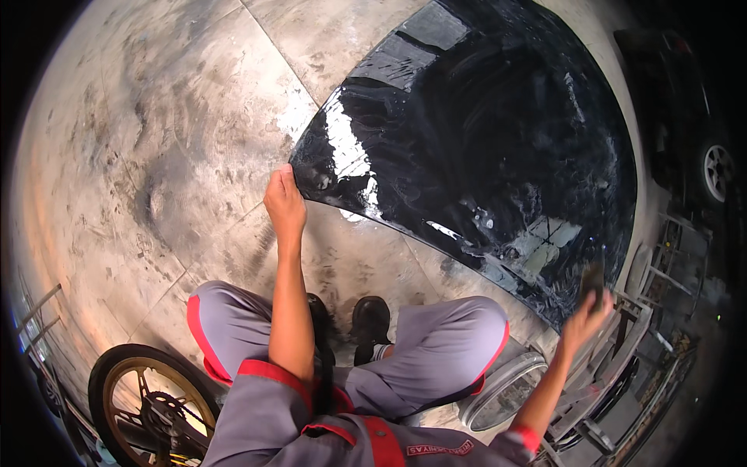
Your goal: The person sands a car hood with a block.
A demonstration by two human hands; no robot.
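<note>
A large black glossy car panel [498, 124], shaped like a bonnet, lies in front of me. Its surface is wet, with whitish smears and bright reflections. At its near left corner my left hand [285, 204] pinches the edge, thumb on top. Over on the right, my right hand [589, 317] is closed around a small dark block [592, 282], blurred by motion, at the panel's near right end. The block looks like a sanding block, though its kind is not clear. Whether it touches the panel I cannot tell.
A round tub with a pale rim [476, 412] stands right of my bent knees. Metal frames [622, 335] crowd the right side, beyond which is a dark car [677, 117]. A gold-rimmed motorcycle wheel [101, 381] stands at the lower left. Stained concrete floor [156, 117] spreads leftward.
</note>
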